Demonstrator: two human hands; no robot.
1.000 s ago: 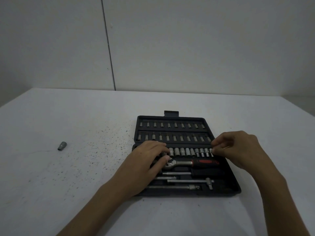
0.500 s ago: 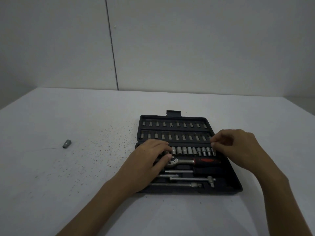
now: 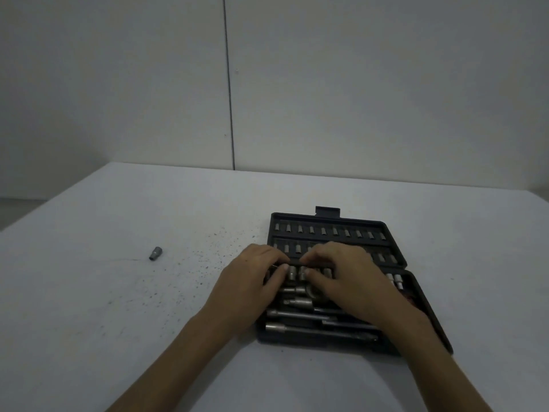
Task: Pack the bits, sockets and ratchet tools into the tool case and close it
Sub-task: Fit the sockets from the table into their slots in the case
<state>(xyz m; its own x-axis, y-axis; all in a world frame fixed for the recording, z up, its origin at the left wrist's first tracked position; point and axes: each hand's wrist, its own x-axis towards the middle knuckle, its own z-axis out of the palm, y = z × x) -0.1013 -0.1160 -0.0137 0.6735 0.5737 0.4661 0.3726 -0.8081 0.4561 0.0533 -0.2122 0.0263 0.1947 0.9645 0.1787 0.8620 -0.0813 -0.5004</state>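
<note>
A lone socket (image 3: 155, 253) is seen lying on its side on the white table (image 3: 89, 307), well apart from the tool case (image 3: 427, 310), at about nine o'clock of it. The case is laid open and flat, its two far rows filled with bits (image 3: 335, 231).

The left hand (image 3: 252, 289) is rested over the case's left edge, its fingertips curled down onto the row of sockets (image 3: 292, 273) at the middle; whether a socket is pinched or merely pressed cannot be told. The right hand (image 3: 347, 281) is laid across the case at three o'clock of the left hand, fingers curled toward the same row, its grip likewise hidden. Extension bars (image 3: 300, 314) are seated at six o'clock of the sockets.

The step in hand is judged to be seating sockets. Each should be pushed straight down until level with its neighbours, so that the lid can be shut; the stray socket is yet to be fetched.
</note>
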